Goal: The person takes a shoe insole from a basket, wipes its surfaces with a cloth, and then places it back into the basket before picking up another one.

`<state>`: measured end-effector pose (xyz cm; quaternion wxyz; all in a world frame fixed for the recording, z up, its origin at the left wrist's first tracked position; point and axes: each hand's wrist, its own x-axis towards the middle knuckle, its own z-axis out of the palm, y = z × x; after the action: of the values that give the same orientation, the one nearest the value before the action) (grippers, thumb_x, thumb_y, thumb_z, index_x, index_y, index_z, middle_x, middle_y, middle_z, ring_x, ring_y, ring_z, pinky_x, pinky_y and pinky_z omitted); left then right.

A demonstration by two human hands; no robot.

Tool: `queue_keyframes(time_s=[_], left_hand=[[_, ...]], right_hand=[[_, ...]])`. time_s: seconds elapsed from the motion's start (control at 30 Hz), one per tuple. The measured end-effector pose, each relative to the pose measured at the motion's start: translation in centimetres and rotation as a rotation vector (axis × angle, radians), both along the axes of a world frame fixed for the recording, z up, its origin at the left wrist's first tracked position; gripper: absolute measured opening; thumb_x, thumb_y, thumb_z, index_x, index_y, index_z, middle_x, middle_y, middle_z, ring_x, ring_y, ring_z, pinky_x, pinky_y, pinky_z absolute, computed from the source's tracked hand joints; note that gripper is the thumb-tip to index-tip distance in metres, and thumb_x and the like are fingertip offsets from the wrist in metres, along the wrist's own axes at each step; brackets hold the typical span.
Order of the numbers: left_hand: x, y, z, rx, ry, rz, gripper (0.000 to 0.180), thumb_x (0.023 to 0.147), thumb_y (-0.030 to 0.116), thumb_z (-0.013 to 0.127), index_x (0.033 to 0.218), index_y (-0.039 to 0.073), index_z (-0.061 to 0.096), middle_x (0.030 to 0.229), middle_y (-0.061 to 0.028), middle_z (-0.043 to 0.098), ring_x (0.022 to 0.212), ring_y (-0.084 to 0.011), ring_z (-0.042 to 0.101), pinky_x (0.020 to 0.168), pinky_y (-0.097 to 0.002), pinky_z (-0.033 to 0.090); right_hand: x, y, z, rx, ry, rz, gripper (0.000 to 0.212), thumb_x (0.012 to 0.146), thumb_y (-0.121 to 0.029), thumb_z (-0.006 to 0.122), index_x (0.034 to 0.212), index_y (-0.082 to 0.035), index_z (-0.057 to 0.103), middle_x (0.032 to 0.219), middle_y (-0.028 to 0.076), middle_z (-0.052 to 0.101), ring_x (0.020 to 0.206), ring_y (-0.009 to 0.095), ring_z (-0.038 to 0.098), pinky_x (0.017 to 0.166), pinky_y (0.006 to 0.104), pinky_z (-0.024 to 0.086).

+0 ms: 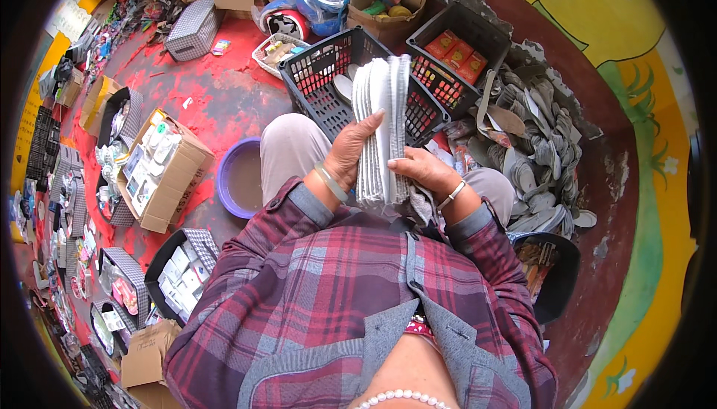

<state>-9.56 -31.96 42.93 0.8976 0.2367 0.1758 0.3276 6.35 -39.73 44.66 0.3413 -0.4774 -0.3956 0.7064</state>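
Between my two hands a thick stack of white and grey shoe insoles point(377, 118) stands on edge, held above my lap. My left hand point(349, 149) wraps round its left side, thumb pressed on the front. From the right, my right hand point(427, 170) grips the stack's other side, its thumb lying across the edges; the fingers behind are partly hidden. Just beyond the stack is a black plastic crate point(312, 73) with a few insoles point(343, 86) inside. A large loose heap of grey insoles point(526, 147) lies to my right against the wall.
A second black crate point(485, 32) holds red boxes. Left of my knee sits a purple basin point(226, 177). A cardboard box point(175, 185) with white packages and several checked bins point(193, 28) cover the left floor. A dark bin point(564, 274) stands by my right elbow.
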Motion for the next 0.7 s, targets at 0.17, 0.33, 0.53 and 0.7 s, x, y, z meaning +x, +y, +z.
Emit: queue_keyframes(time_s=[0.17,0.33,0.53,0.7], left_hand=[[-0.6,-0.3,0.8,-0.172,-0.176,-0.058,0.059,0.087,0.037,0.062,0.127,-0.002,0.045,0.112,-0.0181,0.061,0.098,-0.0290,0.063,0.089,-0.0414,0.050],[-0.9,-0.6,1.6,-0.174,-0.185,-0.066,0.062,0.085,0.038,0.063,0.128,-0.003,0.044,0.114,-0.0192,0.060,0.099,-0.0299,0.062,0.090,-0.0425,0.050],[-1.0,-0.7,1.2,-0.193,-0.191,-0.082,0.061,0.084,0.035,0.066,0.126,-0.004,0.045,0.114,-0.0193,0.060,0.099,-0.0303,0.062,0.090,-0.0427,0.050],[-0.1,-0.8,-0.2,0.024,0.009,0.003,0.048,0.082,0.022,0.069,0.121,-0.001,0.051,0.109,-0.0166,0.062,0.093,-0.0253,0.064,0.081,-0.0369,0.054]], right_hand=[[1.3,-0.6,-1.0,-0.014,0.255,-0.029,0.055,0.083,-0.030,0.066,0.119,0.009,0.051,0.108,0.012,0.062,0.093,0.018,0.061,0.083,0.0289,0.049],[1.7,-0.7,-0.8,0.081,0.255,0.010,0.058,0.081,-0.030,0.067,0.120,0.010,0.050,0.110,0.013,0.062,0.096,0.019,0.061,0.085,0.0297,0.048],[2.1,-0.8,-1.3,0.085,0.256,0.027,0.059,0.080,-0.031,0.068,0.120,0.010,0.051,0.110,0.013,0.062,0.096,0.019,0.060,0.086,0.0291,0.047],[0.3,-0.2,1.3,0.082,-0.337,0.129,0.051,0.078,-0.033,0.071,0.108,0.007,0.059,0.097,0.010,0.065,0.087,0.017,0.061,0.078,0.0285,0.048]])
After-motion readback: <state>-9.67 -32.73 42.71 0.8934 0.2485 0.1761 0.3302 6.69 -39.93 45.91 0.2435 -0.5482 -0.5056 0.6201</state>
